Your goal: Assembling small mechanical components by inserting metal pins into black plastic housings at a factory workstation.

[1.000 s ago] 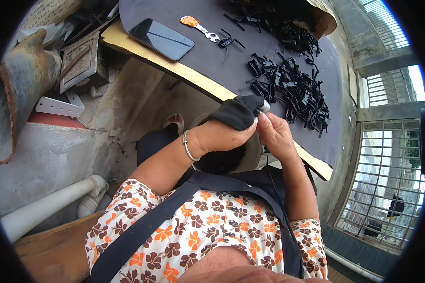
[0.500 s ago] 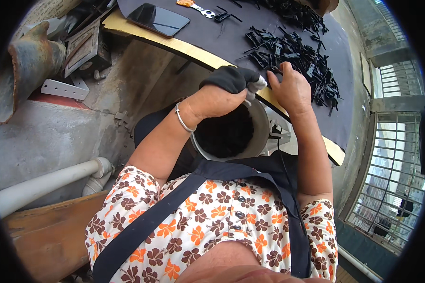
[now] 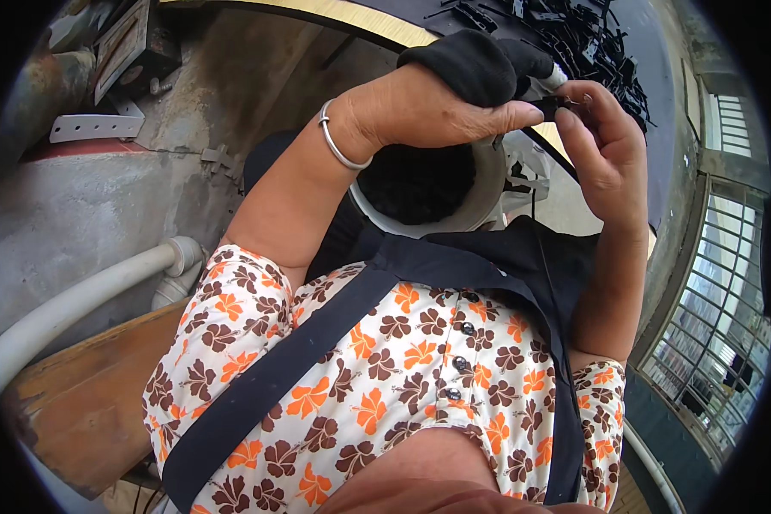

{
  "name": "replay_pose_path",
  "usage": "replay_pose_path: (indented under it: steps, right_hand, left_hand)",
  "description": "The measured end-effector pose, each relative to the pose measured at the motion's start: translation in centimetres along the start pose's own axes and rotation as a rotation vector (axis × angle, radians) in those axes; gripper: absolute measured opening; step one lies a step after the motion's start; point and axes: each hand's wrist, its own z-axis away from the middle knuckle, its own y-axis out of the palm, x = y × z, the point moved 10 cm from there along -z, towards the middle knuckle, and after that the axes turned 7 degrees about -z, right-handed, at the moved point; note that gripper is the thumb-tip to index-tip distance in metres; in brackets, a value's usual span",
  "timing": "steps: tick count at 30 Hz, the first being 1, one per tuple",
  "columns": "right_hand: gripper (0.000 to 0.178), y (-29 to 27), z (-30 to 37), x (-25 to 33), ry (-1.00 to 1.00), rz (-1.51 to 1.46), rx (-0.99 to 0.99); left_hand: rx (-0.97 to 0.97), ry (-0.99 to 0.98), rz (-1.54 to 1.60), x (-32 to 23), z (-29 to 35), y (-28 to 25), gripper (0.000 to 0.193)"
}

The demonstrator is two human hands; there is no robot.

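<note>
My left hand point(image 3: 437, 107) is partly covered by a black fabric glove point(image 3: 467, 68) with light fingertips. Its thumb and fingers close on one end of a small black plastic part point(image 3: 555, 104). At the other end, the bent fingers and thumb of my right hand point(image 3: 606, 146) pinch the same part. Fingers hide much of the part, so its exact shape cannot be made out. Beyond the hands, a heap of similar thin black plastic parts point(image 3: 587, 43) lies on the dark-covered table. Below my left hand stands a whitish bucket point(image 3: 488, 184) holding a dark mass.
The table's light wooden edge point(image 3: 377, 19) curves along the top. White plastic bags point(image 3: 527, 167) hang beside the bucket. To the left are a perforated white bracket point(image 3: 98, 128), a white pipe point(image 3: 86, 300) and a brown wooden board point(image 3: 103, 385). A barred window point(image 3: 702, 300) is at right.
My right hand has come away from the heap and now meets the left at a small black part. The view has shifted, so the phone and tools on the table have left the picture.
</note>
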Motion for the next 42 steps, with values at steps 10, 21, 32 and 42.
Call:
replay_pose_path:
  steps: [10,21,32,42]
  right_hand:
    - [0.031,3.0,3.7,4.2,-0.632,0.399,-0.017]
    - [0.015,-2.2,1.3,-3.8,-0.1,-0.172,-0.197]
    - [0.02,-2.1,1.5,-4.7,-0.084,0.102,-0.124]
    - [0.01,-3.1,2.1,-5.0,0.035,0.166,-0.042]
  left_hand:
    - [-0.097,-0.424,0.268,2.1,0.9,3.2,0.021]
    - [0.077,-0.599,0.425,2.3,1.8,6.5,0.022]
    - [-0.124,0.004,-0.307,-1.4,0.0,5.5,0.023]
    - [-0.017,-0.637,0.475,2.7,1.6,6.7,0.031]
